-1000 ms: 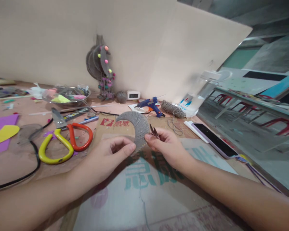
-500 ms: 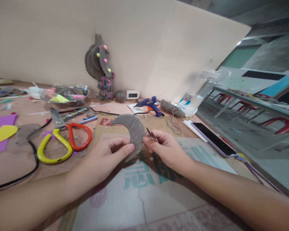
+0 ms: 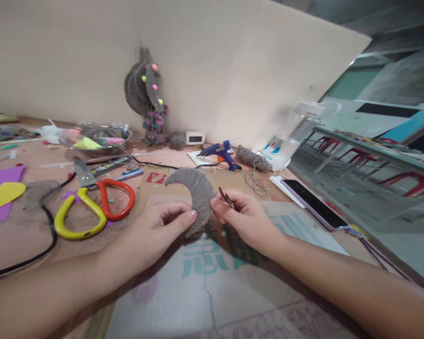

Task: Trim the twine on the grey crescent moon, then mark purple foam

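A crescent moon shape (image 3: 198,193) wound in grey yarn stands raised above the covered cardboard, its upper tip curving left. My left hand (image 3: 169,221) is closed on the crescent's lower part, with the thumb on its face. My right hand (image 3: 242,216) is closed beside the outer right edge, its thumb and fingertips at or against that edge. Between its fingers is a small pointed metal tool (image 3: 226,197) with dark, thin tips pointing up and left. Whether it is snips or tweezers cannot be made out, as the palm hides most of it.
Large scissors (image 3: 92,207) with yellow and red handles lie left. Behind are a blue glue gun (image 3: 222,154), grey yarn (image 3: 252,157), a timer (image 3: 195,138) and a clear jug (image 3: 286,139). A phone (image 3: 313,202) lies right. A decorated hanging (image 3: 143,89) is on the wall.
The crescent has shifted very slightly to the right. The tips of the metal tool sit a little farther from its edge. Both hands keep nearly the same hold.
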A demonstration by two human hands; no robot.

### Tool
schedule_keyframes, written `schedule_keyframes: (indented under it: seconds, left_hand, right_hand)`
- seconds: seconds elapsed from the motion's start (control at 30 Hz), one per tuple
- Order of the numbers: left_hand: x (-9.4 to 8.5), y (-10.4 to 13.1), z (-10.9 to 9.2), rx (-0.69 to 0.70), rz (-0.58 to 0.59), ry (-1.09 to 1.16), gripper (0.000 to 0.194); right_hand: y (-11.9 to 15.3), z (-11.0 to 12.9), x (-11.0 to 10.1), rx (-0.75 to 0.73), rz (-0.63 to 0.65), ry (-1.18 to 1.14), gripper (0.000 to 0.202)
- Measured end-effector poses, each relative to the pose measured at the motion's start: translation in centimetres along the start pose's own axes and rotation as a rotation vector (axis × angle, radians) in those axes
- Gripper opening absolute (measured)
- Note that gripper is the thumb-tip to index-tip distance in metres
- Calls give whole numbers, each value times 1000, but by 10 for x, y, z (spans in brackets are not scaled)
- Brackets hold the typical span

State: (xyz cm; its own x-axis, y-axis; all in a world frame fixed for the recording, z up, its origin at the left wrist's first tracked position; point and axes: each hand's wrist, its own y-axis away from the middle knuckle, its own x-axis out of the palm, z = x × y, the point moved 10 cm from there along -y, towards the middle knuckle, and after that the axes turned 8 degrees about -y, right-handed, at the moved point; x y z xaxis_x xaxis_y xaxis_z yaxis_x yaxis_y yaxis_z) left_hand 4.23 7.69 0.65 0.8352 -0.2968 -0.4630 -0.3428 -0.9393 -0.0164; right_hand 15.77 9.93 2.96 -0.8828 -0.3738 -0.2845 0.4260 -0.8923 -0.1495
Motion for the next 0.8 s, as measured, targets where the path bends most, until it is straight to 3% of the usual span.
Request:
schedule_keyframes:
  seconds: [0.3,0.63,0.8]
  left_hand:
    - [-1,1,2,-18,-32,28,25]
    - [-1,0,6,-40,-29,-164,26]
    - [-2,1,3,-12,-50,-150,18]
  right_hand:
    - [-1,0,-1,-21,-15,12,35]
    - [3,-5,7,2,35,53,24]
    - [4,-6,11,25,61,12,22]
